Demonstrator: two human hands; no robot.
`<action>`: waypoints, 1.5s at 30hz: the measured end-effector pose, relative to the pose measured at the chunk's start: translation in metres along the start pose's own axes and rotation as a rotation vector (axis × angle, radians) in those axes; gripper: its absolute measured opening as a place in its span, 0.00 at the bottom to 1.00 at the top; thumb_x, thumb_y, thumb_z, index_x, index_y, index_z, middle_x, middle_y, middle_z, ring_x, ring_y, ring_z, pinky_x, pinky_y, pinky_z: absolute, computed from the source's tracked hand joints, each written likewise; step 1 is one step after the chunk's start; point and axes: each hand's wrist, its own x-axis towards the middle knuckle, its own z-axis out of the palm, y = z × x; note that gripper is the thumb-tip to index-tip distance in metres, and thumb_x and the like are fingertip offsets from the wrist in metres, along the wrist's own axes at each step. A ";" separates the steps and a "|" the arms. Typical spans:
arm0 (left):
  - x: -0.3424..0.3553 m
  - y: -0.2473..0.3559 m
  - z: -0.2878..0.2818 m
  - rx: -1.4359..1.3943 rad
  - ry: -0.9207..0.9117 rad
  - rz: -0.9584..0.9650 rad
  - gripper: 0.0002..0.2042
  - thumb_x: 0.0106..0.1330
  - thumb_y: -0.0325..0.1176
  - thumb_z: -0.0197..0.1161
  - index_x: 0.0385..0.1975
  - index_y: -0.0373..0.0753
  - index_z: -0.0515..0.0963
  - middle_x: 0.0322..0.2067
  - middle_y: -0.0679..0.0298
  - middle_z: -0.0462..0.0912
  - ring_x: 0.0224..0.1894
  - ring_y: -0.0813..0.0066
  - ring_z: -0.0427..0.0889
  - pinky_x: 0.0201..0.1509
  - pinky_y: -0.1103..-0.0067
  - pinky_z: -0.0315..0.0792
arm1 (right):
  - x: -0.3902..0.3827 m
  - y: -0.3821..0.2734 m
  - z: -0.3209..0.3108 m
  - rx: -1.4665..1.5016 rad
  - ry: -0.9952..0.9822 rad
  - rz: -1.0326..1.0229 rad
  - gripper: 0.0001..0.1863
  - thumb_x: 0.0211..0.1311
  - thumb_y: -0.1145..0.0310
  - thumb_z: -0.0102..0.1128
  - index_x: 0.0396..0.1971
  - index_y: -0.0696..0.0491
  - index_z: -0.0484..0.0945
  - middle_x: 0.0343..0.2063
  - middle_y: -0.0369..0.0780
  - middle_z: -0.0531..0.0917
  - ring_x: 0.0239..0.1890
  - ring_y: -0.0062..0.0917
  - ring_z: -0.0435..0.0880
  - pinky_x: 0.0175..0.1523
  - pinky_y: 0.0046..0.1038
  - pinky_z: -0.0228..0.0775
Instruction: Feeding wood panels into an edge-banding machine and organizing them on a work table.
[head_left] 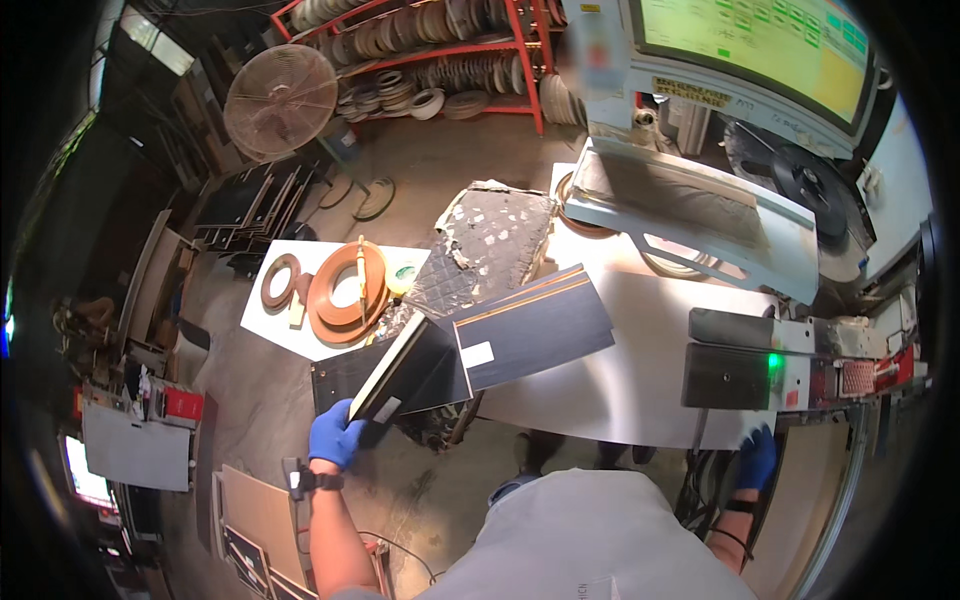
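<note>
My left hand (335, 438), in a blue glove, is closed on the lower end of a dark board (392, 385). The board is tilted up on edge, showing a pale long edge and a small white label. Under and beside it lies another black board (335, 380). To its right rest dark panels (540, 335) with orange-brown edges and a white label. Far to the right, my gloved right hand (757, 462) is at the front edge of the white worktable (650, 400), fingers stretched out, apparently holding nothing. Just above it are the machine's dark blocks (727, 375), with a green light.
Rolls of brown edge banding (345, 290) lie on a white board at left. A worn quilted pad (490, 240) covers a stand. A machine with a screen (760, 50) rises at right. Behind stand a fan (280, 100) and a red rack (530, 75) of rolls.
</note>
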 end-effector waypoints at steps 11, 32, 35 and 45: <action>0.024 0.156 0.123 -1.061 -0.729 -0.186 0.13 0.65 0.30 0.61 0.47 0.33 0.78 0.34 0.70 0.79 0.35 0.82 0.74 0.40 0.82 0.69 | -0.212 -0.071 0.321 -0.822 -0.669 -1.301 0.30 0.50 0.73 0.65 0.58 0.43 0.77 0.63 0.48 0.69 0.58 0.44 0.74 0.57 0.41 0.71; 0.022 0.022 0.093 0.997 -0.247 -0.055 0.50 0.50 0.68 0.62 0.69 0.40 0.57 0.63 0.45 0.64 0.64 0.43 0.64 0.66 0.54 0.61 | -0.082 -0.035 0.005 0.905 0.235 -0.038 0.12 0.66 0.65 0.61 0.45 0.53 0.77 0.41 0.43 0.84 0.40 0.35 0.84 0.46 0.33 0.81; 0.035 -0.070 0.104 0.943 -0.201 -0.171 0.71 0.28 0.83 0.64 0.74 0.44 0.48 0.69 0.36 0.53 0.70 0.33 0.54 0.68 0.45 0.57 | -0.051 0.019 -0.008 0.708 0.245 -0.235 0.11 0.67 0.65 0.60 0.44 0.54 0.78 0.39 0.45 0.84 0.41 0.36 0.84 0.51 0.34 0.78; 0.019 -0.039 0.126 1.043 -0.247 -0.196 0.68 0.38 0.77 0.65 0.74 0.38 0.42 0.72 0.45 0.50 0.74 0.47 0.49 0.71 0.48 0.50 | 0.020 -0.022 0.026 0.738 0.405 0.024 0.15 0.65 0.54 0.63 0.33 0.52 0.80 0.25 0.39 0.82 0.25 0.26 0.79 0.32 0.26 0.73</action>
